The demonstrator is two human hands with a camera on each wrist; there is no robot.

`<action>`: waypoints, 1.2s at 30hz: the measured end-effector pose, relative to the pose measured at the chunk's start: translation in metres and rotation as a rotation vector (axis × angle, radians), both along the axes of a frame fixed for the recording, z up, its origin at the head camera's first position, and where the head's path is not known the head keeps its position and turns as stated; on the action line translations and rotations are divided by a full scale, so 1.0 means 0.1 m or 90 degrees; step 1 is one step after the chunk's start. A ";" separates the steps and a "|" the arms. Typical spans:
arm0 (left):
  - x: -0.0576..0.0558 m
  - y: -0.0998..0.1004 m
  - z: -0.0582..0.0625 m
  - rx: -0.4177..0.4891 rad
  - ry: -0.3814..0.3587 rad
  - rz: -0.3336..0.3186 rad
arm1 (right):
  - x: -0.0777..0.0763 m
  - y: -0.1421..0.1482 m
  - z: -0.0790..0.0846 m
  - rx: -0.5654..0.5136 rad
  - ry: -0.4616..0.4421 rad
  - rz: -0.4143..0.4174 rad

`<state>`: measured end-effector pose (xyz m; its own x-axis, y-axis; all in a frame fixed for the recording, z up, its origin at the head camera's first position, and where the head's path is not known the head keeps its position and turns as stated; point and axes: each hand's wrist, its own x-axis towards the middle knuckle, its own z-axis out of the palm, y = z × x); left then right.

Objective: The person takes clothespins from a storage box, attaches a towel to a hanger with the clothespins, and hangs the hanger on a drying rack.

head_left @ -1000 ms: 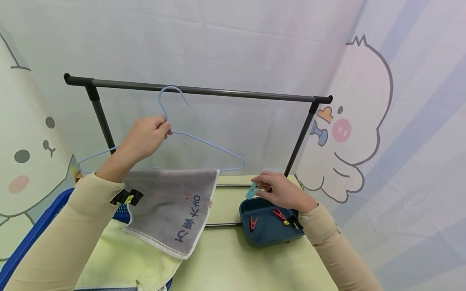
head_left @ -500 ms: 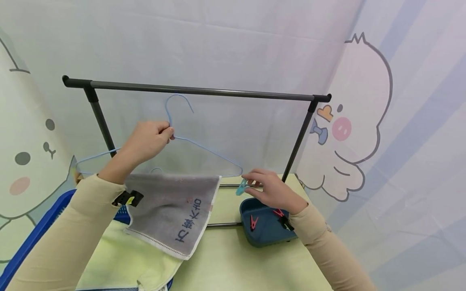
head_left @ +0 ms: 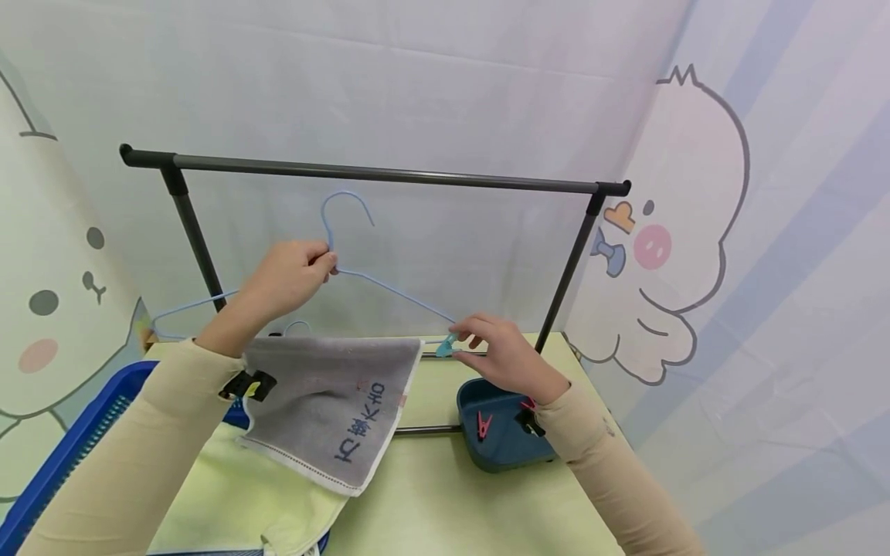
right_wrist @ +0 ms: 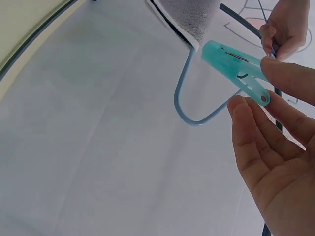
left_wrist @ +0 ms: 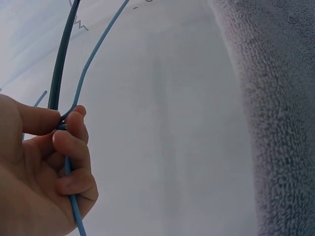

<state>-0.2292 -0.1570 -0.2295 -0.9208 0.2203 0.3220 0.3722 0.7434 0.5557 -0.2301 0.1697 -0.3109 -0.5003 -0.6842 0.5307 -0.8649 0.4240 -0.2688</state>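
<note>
My left hand (head_left: 290, 272) pinches a light blue wire hanger (head_left: 389, 288) at the base of its hook, in front of and below the rack's bar. A grey towel (head_left: 327, 401) with dark lettering drapes over the hanger's lower bar and hangs down. My right hand (head_left: 506, 355) holds a turquoise clothespin (right_wrist: 231, 61) by its handles between thumb and fingers. In the right wrist view, the clothespin's nose points toward the towel's upper corner, close to the hanger's end. In the left wrist view, the hanger wire (left_wrist: 74, 206) runs through my curled fingers.
A dark clothes rack (head_left: 389, 174) stands behind the hands. On the table (head_left: 445, 510) sits a dark blue bin (head_left: 497, 455) with red clothespins (head_left: 483, 425), partly under my right wrist. At left, a blue basket (head_left: 42, 479) holds pale yellow cloth (head_left: 215, 494).
My right hand has moved left with the turquoise clothespin, from over the bin to the hanger's right end. My left hand and the hanger have lowered slightly and shifted right.
</note>
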 end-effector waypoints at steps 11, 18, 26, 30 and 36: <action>-0.02 -0.02 -0.18 0.012 -0.025 -0.026 | -0.08 -0.05 -0.03 0.047 -0.046 -0.017; -0.03 -0.01 -0.29 0.016 -0.029 -0.026 | -0.14 -0.08 -0.06 0.038 -0.025 0.010; -0.02 0.02 -0.32 0.022 -0.034 -0.033 | -0.17 -0.13 -0.08 0.038 -0.008 0.018; -0.02 0.02 -0.32 0.027 -0.036 -0.036 | -0.17 -0.17 -0.08 0.042 -0.007 0.012; -0.01 0.02 -0.32 0.033 -0.038 -0.036 | -0.17 -0.23 -0.06 0.044 0.000 0.015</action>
<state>-0.2306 -0.1552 -0.2614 -0.9253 0.2567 0.2792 0.3777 0.6919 0.6153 -0.2473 0.1466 -0.3173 -0.4828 -0.7312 0.4819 -0.8753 0.4204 -0.2390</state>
